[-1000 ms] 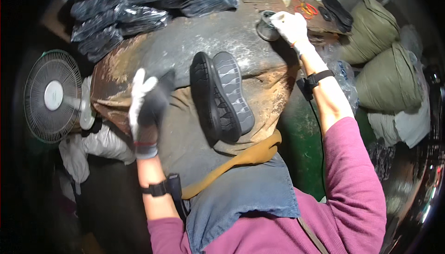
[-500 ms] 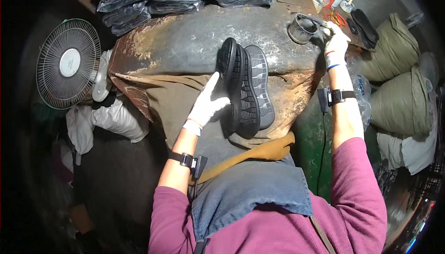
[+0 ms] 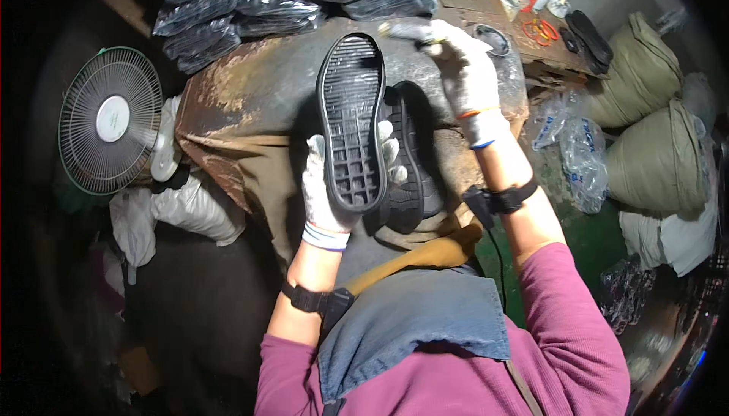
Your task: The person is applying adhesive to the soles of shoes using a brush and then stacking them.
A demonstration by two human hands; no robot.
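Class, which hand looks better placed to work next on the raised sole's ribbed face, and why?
Probably the right hand: it already holds a slim tool near the raised sole, while the left hand is busy gripping that sole.

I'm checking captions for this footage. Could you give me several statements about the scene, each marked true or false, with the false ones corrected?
1. The left hand holds a black shoe sole. True.
2. The right hand holds a slim tool. True.
3. Both hands are bare. False: both wear white gloves.
4. The electric fan stands at the right. False: it stands at the left.
5. The scissors have orange handles. True.
6. The plastic-wrapped bundles lie between the hands. False: they lie at the top of the view.
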